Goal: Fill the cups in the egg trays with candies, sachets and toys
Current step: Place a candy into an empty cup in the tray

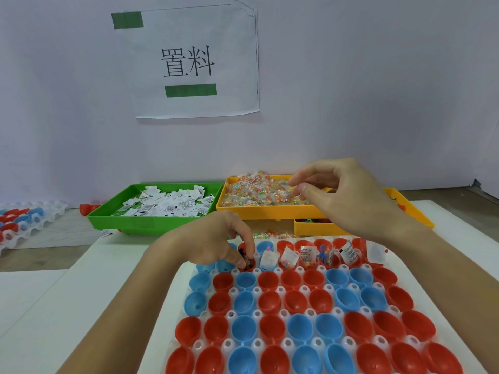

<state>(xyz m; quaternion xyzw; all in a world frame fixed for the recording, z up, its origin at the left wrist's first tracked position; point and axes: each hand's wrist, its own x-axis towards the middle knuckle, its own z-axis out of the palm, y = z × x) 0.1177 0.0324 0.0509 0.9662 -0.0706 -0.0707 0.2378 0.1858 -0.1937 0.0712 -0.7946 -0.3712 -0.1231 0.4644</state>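
We counted three bins: green point(108, 215), two yellow point(270, 213). Left hand point(216, 242) pinched a dark toy point(246, 261) over one red cup point(250, 264). Right hand point(343, 190) hovered loose, holding nothing we could see

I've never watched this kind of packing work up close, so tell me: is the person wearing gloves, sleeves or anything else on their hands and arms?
No. The left hand and right hand are bare, without gloves, and no ring, watch or bracelet shows. Both forearms are uncovered as far as the picture reaches, so no sleeve is visible.
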